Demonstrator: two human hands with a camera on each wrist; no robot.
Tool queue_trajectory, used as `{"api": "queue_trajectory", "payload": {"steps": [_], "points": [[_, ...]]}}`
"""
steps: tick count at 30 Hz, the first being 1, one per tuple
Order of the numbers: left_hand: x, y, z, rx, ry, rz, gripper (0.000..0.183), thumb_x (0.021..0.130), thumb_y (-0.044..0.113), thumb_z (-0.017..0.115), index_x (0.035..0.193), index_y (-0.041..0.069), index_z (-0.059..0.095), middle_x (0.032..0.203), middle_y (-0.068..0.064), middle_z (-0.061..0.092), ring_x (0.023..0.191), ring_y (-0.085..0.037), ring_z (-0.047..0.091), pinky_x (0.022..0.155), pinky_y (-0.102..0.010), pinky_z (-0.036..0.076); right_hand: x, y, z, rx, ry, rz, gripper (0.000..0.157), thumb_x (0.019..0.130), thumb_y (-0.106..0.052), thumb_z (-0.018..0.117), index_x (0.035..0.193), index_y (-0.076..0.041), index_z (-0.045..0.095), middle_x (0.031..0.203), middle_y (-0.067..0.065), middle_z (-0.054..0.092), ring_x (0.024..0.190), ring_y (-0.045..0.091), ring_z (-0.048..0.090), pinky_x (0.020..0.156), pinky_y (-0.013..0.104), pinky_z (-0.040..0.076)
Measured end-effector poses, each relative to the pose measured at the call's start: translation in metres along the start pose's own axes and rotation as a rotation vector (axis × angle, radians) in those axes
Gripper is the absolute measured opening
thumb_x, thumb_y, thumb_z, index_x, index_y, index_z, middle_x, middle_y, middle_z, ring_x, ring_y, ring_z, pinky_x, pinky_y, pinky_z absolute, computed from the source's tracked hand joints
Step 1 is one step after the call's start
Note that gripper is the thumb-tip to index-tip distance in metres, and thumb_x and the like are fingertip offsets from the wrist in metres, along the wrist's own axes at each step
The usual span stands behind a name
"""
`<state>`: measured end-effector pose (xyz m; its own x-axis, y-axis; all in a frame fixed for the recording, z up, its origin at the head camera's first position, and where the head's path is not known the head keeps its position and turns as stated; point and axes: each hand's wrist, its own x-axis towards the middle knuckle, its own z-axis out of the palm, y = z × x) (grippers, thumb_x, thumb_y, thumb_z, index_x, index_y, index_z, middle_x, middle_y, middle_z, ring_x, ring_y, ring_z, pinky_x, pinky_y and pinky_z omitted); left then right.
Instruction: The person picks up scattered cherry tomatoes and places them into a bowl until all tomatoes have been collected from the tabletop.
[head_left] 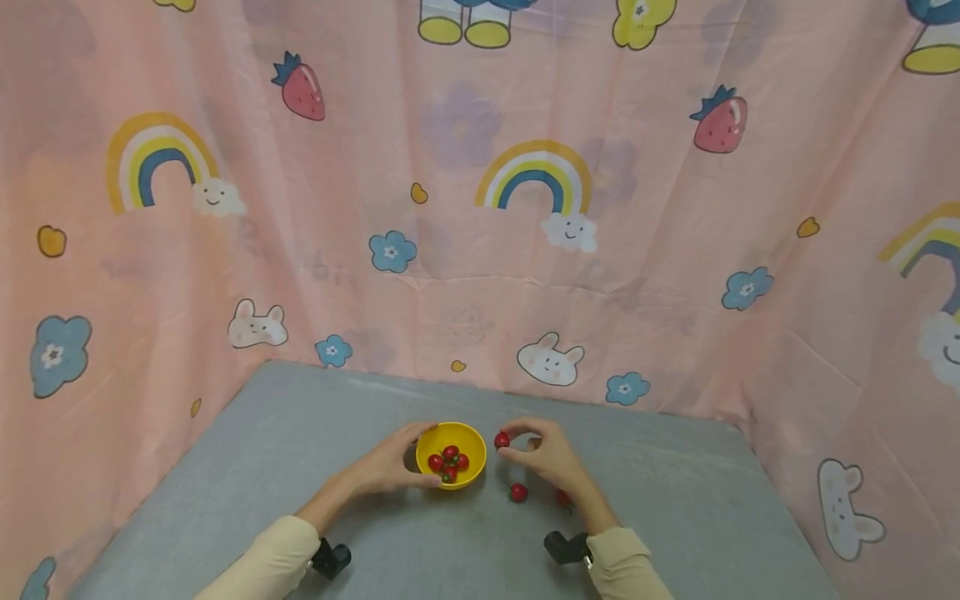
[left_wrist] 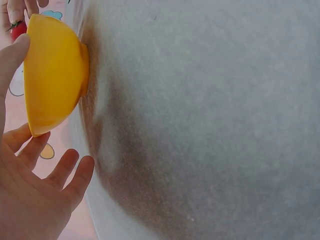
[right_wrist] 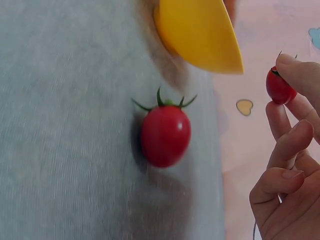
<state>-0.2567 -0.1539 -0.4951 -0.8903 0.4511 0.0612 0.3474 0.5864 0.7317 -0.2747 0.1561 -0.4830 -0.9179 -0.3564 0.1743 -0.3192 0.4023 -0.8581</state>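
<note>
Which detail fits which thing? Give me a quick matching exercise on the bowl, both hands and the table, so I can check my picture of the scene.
Column one:
1. Bowl
2. Left hand
3. Right hand
4. Table

Column two:
A. Pinching a single tomato
B. Grey, with loose tomatoes lying on it
C. Gripping the bowl at its side
D. Yellow, with several red tomatoes inside

Right pairs: 1-D, 2-C, 3-A, 4-B.

Light: diffuse, muted | Shadows: soft-edged on tabletop [left_wrist: 225, 125] | Glare: small glint on tomato [right_wrist: 166, 137]
</note>
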Motion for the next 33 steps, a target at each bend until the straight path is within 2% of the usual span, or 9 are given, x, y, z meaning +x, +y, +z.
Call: {"api": "queue_trajectory", "payload": {"steps": [10,18,25,29,33], "points": [[0.000,0.002,-0.001,0.007,0.007,-0.008,0.089,0.083,0.039,0.085,0.153,0.007,0.041,0.151,-0.015,0.045,0.132,-0.035,0.046,0.110,-0.062,0.033,0.008,-0.009,0.016,0.041,-0.027,-0.013,0.029,0.087,-0.021,0.084,0.112,-0.010,0.075,0.103,0.003,0.070,0.050,0.012,0.039,0.046,0.021,0.034],[0.000,0.001,0.000,0.003,0.003,0.000,0.089,0.083,0.040,0.085,0.154,0.008,0.041,0.151,-0.014,0.044,0.133,-0.035,0.045,0.110,-0.063,0.032,0.009,-0.013,0.024,0.065,-0.074,-0.041,0.029,0.088,-0.017,0.082,0.114,-0.006,0.073,0.104,0.008,0.069,0.049,0.010,0.037,0.044,0.020,0.032],[0.000,0.001,0.000,0.000,-0.004,-0.005,0.089,0.083,0.039,0.085,0.154,0.008,0.041,0.151,-0.015,0.043,0.133,-0.036,0.045,0.110,-0.063,0.032,0.009,-0.006,0.021,0.060,-0.073,-0.041,0.029,0.088,-0.012,0.081,0.115,-0.006,0.073,0.105,0.009,0.069,0.050,0.011,0.039,0.045,0.020,0.033],[0.000,0.001,0.000,-0.008,-0.004,-0.013,0.089,0.083,0.039,0.085,0.154,0.009,0.041,0.151,-0.014,0.043,0.132,-0.036,0.046,0.110,-0.062,0.033,0.005,-0.001,0.014,0.052,-0.066,-0.046,0.032,0.088,-0.016,0.082,0.117,-0.004,0.072,0.105,0.007,0.069,0.052,0.012,0.040,0.048,0.020,0.035],[0.000,0.001,0.000,-0.007,-0.004,-0.015,0.089,0.083,0.039,0.085,0.154,0.009,0.041,0.152,-0.014,0.043,0.132,-0.035,0.046,0.110,-0.062,0.033,0.000,0.006,0.004,0.040,-0.055,-0.067,0.036,0.088,-0.018,0.082,0.117,0.000,0.071,0.107,0.014,0.068,0.051,0.012,0.040,0.048,0.020,0.035]]}}
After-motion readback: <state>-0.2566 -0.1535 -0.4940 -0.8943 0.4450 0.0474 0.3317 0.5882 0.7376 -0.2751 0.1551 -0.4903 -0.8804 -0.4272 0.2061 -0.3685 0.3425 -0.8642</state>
